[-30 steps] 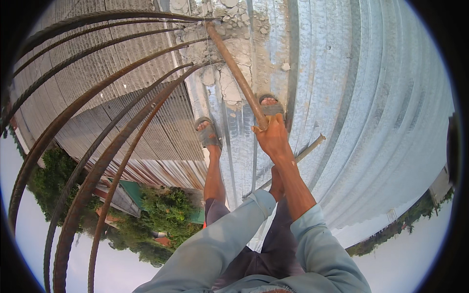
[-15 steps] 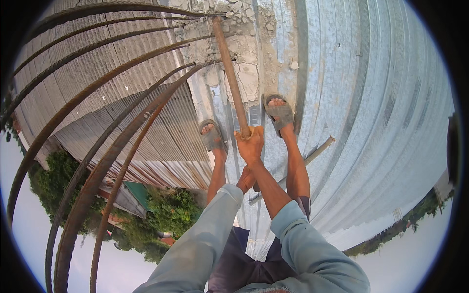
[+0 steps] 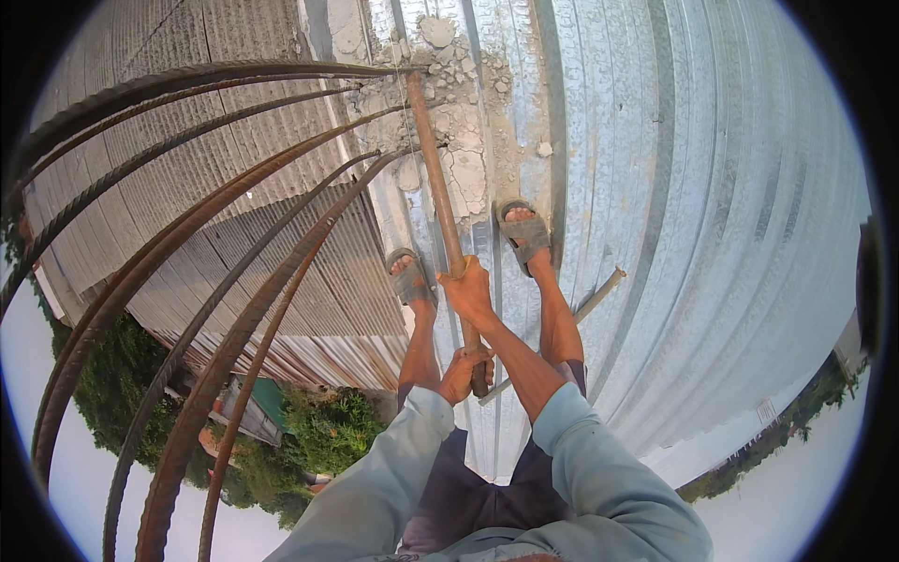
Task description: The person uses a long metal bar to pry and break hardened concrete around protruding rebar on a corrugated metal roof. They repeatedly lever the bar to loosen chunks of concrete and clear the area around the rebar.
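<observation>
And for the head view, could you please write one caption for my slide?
Left hand and right hand grip a long brown rod near cracked concrete, ribbed rebars and metal sheeting.

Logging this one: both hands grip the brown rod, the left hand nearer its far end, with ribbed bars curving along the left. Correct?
Not quite: the head view shows the right hand nearer the far end of the brown rod, the left hand nearer the wearer. The rest stands.
</observation>
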`<move>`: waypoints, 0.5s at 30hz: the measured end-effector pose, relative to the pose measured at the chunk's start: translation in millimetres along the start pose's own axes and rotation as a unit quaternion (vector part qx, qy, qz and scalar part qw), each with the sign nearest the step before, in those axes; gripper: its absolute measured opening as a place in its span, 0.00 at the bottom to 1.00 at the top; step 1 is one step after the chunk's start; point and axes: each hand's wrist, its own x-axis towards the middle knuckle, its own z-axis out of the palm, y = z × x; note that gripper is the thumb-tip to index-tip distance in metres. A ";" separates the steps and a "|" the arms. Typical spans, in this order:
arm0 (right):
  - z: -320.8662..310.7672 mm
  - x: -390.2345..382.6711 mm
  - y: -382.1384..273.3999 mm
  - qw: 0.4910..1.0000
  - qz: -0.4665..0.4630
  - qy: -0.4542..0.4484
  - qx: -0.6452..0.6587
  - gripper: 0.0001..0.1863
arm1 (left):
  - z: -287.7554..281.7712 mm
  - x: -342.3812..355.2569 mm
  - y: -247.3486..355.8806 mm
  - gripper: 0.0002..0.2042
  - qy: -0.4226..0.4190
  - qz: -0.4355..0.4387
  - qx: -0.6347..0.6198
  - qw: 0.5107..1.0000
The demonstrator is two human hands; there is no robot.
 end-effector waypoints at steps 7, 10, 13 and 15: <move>30.9 37.3 42.4 0.998 -0.029 0.050 -0.022 0.19 | -24.1 52.9 -10.4 0.10 0.133 0.005 0.105 0.986; 30.6 40.8 41.2 0.999 -0.025 0.048 -0.007 0.18 | -28.9 75.1 -13.3 0.10 0.131 0.059 0.135 0.980; 9.4 50.1 49.7 0.999 -0.045 -0.027 -0.002 0.16 | -8.2 84.8 -29.0 0.09 0.123 0.141 0.108 0.976; 2.8 54.0 59.0 0.996 -0.020 -0.053 0.069 0.13 | 16.6 77.9 -36.0 0.08 0.150 0.159 0.048 0.975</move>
